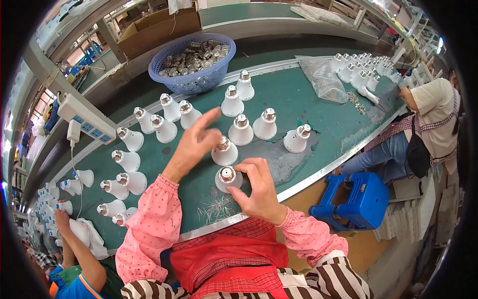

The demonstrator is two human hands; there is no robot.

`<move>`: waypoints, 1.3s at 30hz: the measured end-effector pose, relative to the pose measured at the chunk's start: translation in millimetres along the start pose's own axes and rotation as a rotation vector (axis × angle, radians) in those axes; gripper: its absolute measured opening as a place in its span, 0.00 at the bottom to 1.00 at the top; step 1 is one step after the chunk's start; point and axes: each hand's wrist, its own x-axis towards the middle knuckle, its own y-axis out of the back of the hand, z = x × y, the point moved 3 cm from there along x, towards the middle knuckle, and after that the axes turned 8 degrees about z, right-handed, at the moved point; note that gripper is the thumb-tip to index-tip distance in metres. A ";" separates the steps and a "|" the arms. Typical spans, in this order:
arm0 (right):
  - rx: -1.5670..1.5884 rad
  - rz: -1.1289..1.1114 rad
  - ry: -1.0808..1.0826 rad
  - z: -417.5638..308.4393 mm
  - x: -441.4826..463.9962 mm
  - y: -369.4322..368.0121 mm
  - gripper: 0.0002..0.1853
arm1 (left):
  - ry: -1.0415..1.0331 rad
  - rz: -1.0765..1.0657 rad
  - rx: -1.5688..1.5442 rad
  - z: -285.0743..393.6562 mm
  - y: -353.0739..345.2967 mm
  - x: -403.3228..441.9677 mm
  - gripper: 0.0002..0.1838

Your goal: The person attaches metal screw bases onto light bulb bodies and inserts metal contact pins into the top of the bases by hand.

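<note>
Thumb and fingers of a person's right hand (pixel 261 192) close around a white bulb housing (pixel 226 182), upright on the green bench (pixel 284 92) with its metal cap facing up. The left hand (pixel 195 142) hovers just beyond, index finger outstretched and the others curled, by a second housing (pixel 225 154); whether it pinches anything cannot be told. The held piece looks light and stiff, its smooth shell probably a little slippery, so the broad white body below the cap seems the surest grip. Loose wire pieces (pixel 215 209) (a prickly scatter) lie near the right thumb, toward the bench edge. More housings (pixel 240 132) crowd beyond and left of the left hand, easily knocked. Farther past both hands sits a blue-violet basket (pixel 191 83) of metal parts; right of the right hand, a blue stool (pixel 358 202) stands near a co-worker (pixel 430 112)
</note>
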 end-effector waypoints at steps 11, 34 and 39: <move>0.035 0.038 -0.088 3.7 14.5 4.6 0.26 | 0.121 -0.032 -0.048 -46.1 -22.8 166.5 0.46; -0.041 0.204 -0.274 40.6 9.1 67.8 0.22 | -0.665 0.625 1.316 33.3 21.0 120.2 0.14; -0.045 0.222 -0.286 42.1 6.7 67.9 0.22 | -0.628 0.520 1.249 37.1 18.9 91.8 0.09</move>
